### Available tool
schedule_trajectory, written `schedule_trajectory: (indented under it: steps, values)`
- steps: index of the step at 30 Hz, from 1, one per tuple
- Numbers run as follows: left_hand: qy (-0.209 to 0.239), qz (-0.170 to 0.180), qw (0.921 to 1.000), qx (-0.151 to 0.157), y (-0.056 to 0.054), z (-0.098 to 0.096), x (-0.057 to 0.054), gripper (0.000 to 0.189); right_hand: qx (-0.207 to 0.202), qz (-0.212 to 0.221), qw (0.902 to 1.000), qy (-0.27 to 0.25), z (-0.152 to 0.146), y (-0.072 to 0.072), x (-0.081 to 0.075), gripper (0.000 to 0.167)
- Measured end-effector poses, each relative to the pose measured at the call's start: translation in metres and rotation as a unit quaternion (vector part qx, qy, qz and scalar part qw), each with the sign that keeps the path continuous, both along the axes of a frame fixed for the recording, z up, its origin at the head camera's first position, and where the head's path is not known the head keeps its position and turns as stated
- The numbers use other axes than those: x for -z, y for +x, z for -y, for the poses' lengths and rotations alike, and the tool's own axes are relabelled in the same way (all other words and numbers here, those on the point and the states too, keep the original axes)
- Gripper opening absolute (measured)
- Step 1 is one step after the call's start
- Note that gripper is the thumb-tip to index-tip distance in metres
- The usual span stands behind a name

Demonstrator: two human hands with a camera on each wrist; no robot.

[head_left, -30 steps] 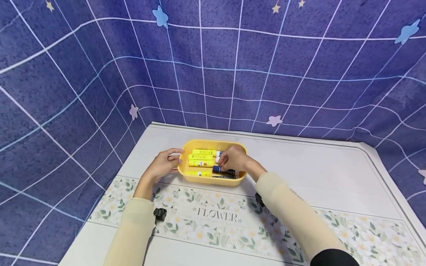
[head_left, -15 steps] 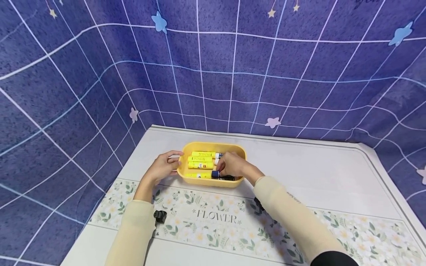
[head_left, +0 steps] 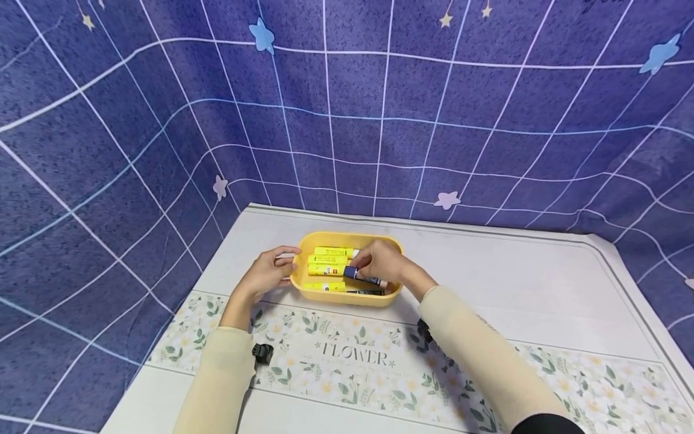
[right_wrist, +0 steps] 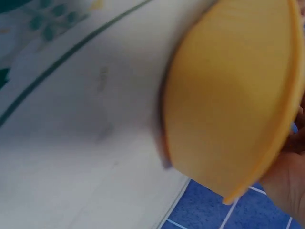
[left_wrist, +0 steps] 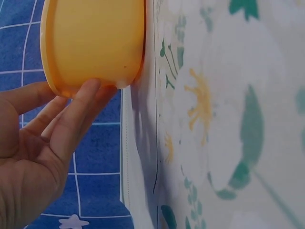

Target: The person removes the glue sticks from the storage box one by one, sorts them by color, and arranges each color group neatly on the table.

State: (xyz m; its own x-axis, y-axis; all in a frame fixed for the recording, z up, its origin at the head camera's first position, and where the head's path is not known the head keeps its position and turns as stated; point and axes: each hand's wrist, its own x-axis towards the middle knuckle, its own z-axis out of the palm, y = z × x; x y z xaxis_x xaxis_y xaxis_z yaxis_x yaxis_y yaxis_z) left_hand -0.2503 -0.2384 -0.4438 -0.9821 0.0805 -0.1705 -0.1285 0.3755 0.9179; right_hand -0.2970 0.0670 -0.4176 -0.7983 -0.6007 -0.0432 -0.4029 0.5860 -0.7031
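Note:
A yellow oblong tray point(head_left: 347, 299) stands on the covered table. Several yellow tubes point(head_left: 327, 270), resembling glue sticks, lie inside it. At the tray's left end my left hand point(head_left: 265, 272) holds the curved wall, thumb and fingers spread around it; the left wrist view shows these fingers point(left_wrist: 81, 114) against the outside. My right hand point(head_left: 382, 262) reaches over the right end and pinches a dark marker point(head_left: 365, 278) with a blue cap, tilted inside the tray. A thin black pen point(head_left: 365, 293) lies along the near wall. The right wrist view hides the marker behind the tray wall.
A floral strip point(head_left: 352, 355) lettered FLOWER crosses the white table cover point(head_left: 515, 283). Purple-blue cloth point(head_left: 347, 144) with grid lines and stars hangs behind and on the left. Small black wrist cameras point(head_left: 262, 353) sit under the forearms.
The right hand lowered the blue-capped marker towards the nearest yellow tube, then drew it back up and away, tilted. The left hand stayed at the tray's left end.

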Motion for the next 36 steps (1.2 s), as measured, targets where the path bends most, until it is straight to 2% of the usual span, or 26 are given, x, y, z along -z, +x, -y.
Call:
schedule_trajectory:
  steps: [5,8,11,14,18,22,25,32,34,36]
  values:
    - [0.002,-0.001,1.0000,0.006,-0.001,-0.003,0.000,0.045,0.038,-0.006,0.9976,-0.057,-0.016,0.002,-0.022,0.026]
    - [0.001,-0.002,1.0000,0.008,-0.002,-0.003,-0.001,0.045,0.063,-0.010,0.9924,-0.105,-0.033,0.003,-0.037,0.029]
    - [-0.002,-0.001,1.0000,0.008,-0.001,-0.002,-0.002,0.045,0.104,0.007,0.9829,-0.152,-0.056,0.001,-0.049,0.032]
    - [-0.004,-0.001,1.0000,0.009,0.001,0.001,-0.005,0.046,0.167,0.048,0.9681,-0.180,-0.079,-0.002,-0.054,0.034]
    - [-0.010,-0.003,0.9999,0.009,0.003,0.004,-0.006,0.046,0.247,0.110,0.9367,-0.222,-0.103,-0.007,-0.042,0.038]
    - [-0.010,-0.004,0.9999,0.011,0.002,0.003,-0.005,0.046,0.293,0.149,0.9040,-0.273,-0.122,-0.007,-0.019,0.043]
    - [-0.006,0.000,0.9999,0.013,0.001,0.001,-0.004,0.047,0.321,0.153,0.8914,-0.281,-0.132,-0.004,-0.001,0.046]
    - [-0.011,-0.001,0.9999,0.010,0.000,-0.002,-0.002,0.046,0.373,0.136,0.8801,-0.261,-0.137,-0.001,0.029,0.043]
    - [-0.012,-0.002,0.9999,0.010,0.000,-0.002,-0.002,0.046,0.383,0.130,0.8808,-0.246,-0.135,-0.001,0.034,0.042]
    - [-0.011,-0.002,0.9999,0.012,0.001,-0.002,-0.001,0.046,0.392,0.113,0.8870,-0.215,-0.132,-0.001,0.038,0.041]
